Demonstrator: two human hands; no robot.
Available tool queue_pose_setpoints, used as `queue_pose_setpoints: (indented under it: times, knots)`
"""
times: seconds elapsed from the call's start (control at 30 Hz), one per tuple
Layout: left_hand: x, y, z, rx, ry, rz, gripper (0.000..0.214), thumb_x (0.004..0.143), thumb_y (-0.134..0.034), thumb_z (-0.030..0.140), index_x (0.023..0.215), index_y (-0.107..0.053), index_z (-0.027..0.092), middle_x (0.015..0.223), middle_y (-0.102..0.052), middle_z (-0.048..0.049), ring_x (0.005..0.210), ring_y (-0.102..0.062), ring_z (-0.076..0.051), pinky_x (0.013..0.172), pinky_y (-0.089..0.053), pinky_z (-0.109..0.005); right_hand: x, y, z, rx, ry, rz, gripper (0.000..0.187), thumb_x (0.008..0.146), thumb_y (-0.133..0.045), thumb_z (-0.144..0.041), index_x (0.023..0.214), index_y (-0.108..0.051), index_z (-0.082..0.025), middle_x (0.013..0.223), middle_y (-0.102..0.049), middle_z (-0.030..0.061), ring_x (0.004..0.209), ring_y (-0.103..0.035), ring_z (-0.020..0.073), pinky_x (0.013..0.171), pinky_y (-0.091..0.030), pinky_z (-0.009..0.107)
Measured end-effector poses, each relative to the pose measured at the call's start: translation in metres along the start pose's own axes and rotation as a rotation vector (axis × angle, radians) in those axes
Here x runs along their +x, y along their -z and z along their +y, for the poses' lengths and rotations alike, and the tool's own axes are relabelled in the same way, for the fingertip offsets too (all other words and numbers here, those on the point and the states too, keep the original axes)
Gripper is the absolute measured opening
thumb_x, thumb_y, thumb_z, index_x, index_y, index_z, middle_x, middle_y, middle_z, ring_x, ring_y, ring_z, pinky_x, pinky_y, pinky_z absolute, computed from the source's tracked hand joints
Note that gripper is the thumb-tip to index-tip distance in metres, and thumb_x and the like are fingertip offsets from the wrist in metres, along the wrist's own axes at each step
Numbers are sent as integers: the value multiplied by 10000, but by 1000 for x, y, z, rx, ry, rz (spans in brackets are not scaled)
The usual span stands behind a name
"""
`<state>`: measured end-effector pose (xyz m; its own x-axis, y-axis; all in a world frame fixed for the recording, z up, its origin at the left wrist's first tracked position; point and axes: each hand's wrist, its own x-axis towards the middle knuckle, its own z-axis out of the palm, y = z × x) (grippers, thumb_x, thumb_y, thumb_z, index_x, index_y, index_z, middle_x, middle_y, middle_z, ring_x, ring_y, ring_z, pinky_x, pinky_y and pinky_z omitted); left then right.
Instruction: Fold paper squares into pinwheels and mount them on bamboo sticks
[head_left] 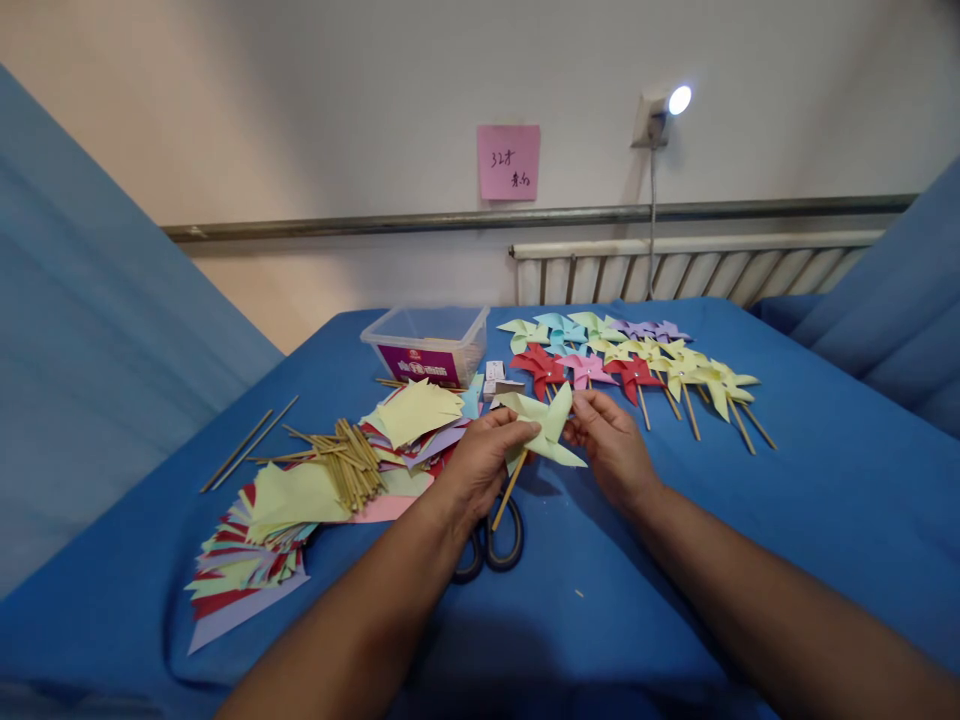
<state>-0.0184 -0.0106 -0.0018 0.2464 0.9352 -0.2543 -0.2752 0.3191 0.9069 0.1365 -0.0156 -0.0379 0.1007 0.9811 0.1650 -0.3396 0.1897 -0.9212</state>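
Note:
A pale green paper pinwheel (546, 425) on a wooden stick (508, 492) is held above the blue table between both hands. My left hand (480, 460) grips it from the left, fingers closed around the stick and paper. My right hand (611, 440) pinches the pinwheel's right side near its centre. Black-handled scissors (496, 545) lie on the cloth just below my left hand.
Several finished pinwheels (637, 365) lie in rows at the back right. Stacks of cut coloured paper (300, 510) and a heap of wooden sticks (349, 462) sit on the left. A clear plastic box (427, 345) stands behind them. Two loose sticks (247, 445) lie far left.

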Motion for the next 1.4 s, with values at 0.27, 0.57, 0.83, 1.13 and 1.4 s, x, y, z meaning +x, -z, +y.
queue_pose_setpoints:
  times: [0.27,0.57,0.83,1.13,1.4]
  knots:
    - [-5,-5,-3,55,32,-18,226,596,-794,217,716,-617,142,656,-641,-26,530,-575,-122,549,-437,-251,-5,1,-13,-566,481,-108,216,892,-569,-290,1052,-713,-267,1230,-580,73,1169,-535,218,1015,-408,403]
    - [-4,-6,-3,36,49,-21,234,584,-803,218,726,-634,141,610,-612,-10,506,-560,-115,537,-422,-244,-3,0,-3,-521,435,-90,170,841,-643,-268,990,-726,-263,1144,-639,72,1113,-592,210,983,-443,396]
    - [-3,-6,-2,-29,47,13,233,574,-801,199,733,-638,151,659,-637,-22,543,-563,-117,553,-431,-244,-5,-2,-6,-366,264,-35,206,827,-639,-331,1006,-700,-250,1158,-636,67,1021,-613,202,857,-483,356]
    - [1,2,4,-147,-146,157,201,604,-771,220,671,-592,157,636,-599,12,560,-523,-101,556,-415,-226,-12,-15,3,36,-433,-175,237,713,-703,-322,867,-607,-169,809,-707,47,461,-504,75,398,-297,196]
    - [1,1,3,-197,-181,193,231,600,-781,216,696,-576,168,649,-591,41,577,-532,-96,615,-428,-243,-29,-27,13,75,-483,-566,369,678,-800,-340,934,-591,-175,683,-649,-24,520,-585,88,446,-361,182]
